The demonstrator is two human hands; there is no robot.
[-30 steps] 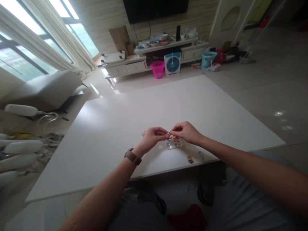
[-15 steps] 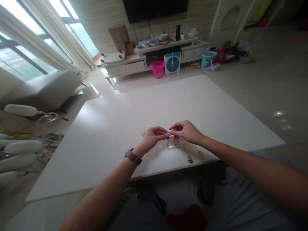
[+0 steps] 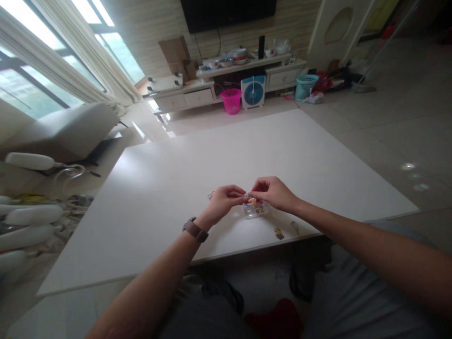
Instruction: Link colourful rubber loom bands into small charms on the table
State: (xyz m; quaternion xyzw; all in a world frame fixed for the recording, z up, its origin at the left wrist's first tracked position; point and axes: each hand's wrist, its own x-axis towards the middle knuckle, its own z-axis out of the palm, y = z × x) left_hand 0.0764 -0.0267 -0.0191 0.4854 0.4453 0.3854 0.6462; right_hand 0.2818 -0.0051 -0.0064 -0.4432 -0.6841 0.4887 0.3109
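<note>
The small silvery piece point(image 3: 246, 194) is just above the far side of the clear box point(image 3: 251, 214), and its shape is hard to make out, because the fingertips cover a part of it. The left hand point(image 3: 224, 202) and the right hand point(image 3: 274, 194) both pinch it, each with thumb and fingers pressed together. The hands also hide some of the box's far edge. In the box lie small colourful pieces point(image 3: 253, 202), mostly at its far side, and rings point(image 3: 259, 211) at its right. To the left of the box, some thin loops point(image 3: 210, 195) are partly hidden behind the left hand. Nearer to the wearer than the box and to its right lies the yellow-and-blue figure point(image 3: 278, 233); farther right is a pale, blurred item point(image 3: 294, 228).
</note>
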